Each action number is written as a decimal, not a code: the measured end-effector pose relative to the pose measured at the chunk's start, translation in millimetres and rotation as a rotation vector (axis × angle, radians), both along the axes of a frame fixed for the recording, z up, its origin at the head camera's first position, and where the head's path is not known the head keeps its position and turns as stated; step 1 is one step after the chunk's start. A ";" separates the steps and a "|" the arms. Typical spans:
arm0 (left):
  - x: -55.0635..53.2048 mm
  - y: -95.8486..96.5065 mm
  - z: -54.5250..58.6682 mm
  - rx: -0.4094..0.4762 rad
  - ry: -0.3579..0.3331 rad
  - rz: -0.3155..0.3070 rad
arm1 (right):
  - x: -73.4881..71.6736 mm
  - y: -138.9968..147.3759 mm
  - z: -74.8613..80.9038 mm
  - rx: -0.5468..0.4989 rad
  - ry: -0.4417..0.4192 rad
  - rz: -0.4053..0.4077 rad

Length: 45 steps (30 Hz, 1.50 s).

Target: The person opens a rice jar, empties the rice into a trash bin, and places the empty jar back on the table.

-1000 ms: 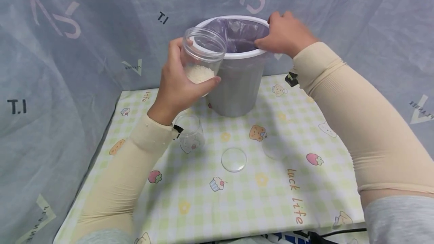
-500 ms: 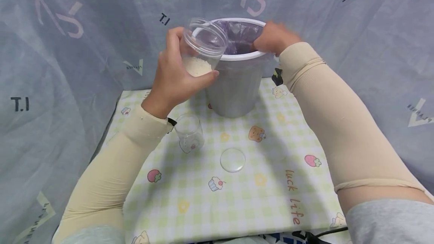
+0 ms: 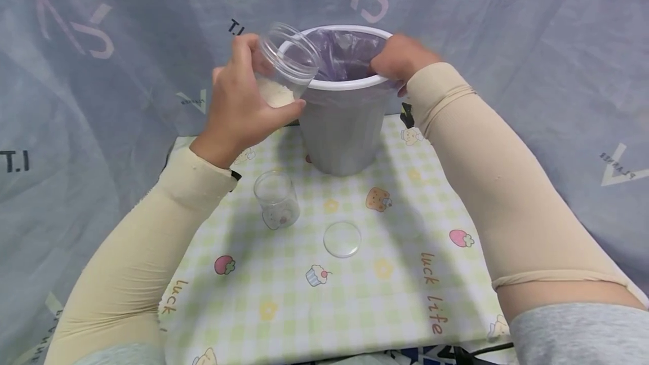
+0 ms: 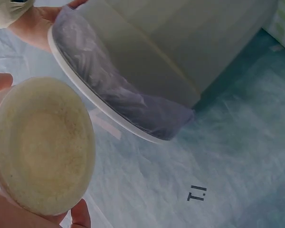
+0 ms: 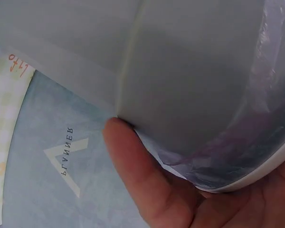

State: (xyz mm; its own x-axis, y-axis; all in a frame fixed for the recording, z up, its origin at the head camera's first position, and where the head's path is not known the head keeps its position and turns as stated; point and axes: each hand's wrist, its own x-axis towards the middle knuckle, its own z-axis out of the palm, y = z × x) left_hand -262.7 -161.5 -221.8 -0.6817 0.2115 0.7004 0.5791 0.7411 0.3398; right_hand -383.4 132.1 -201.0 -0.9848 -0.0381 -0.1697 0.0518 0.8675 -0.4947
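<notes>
In the head view my left hand (image 3: pixel 233 100) grips a clear screw-neck jar (image 3: pixel 291 63), partly full of white, rice-like grains (image 3: pixel 275 92). The jar leans with its open mouth toward the upper left rim of a grey trash bin (image 3: pixel 339 128). From the left wrist view I see the jar's round bottom (image 4: pixel 45 147), fingers around its side. My right hand (image 3: pixel 403 58) holds the bin's white rim on the right side; in the right wrist view one finger (image 5: pixel 137 166) lies along the outside wall. A purple bag (image 3: pixel 332 52) lines the bin and folds over its rim.
An uncovered clear jar (image 3: pixel 277 201) stands on the checked tablecloth (image 3: pixel 304 320) in front of the bin. To its right lies a round transparent lid (image 3: pixel 342 240). A grey-blue cloth backdrop (image 3: pixel 177 44) hangs close behind the bin.
The left hand has shifted left and a little up, tipping the jar further. My right hand has moved in over the right side of the bin's rim. The bin stays in place.
</notes>
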 end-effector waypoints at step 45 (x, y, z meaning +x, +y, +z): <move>-59.5 5.6 48.1 -0.378 -0.110 0.240 | 9.4 -12.6 9.5 0.036 -0.064 0.028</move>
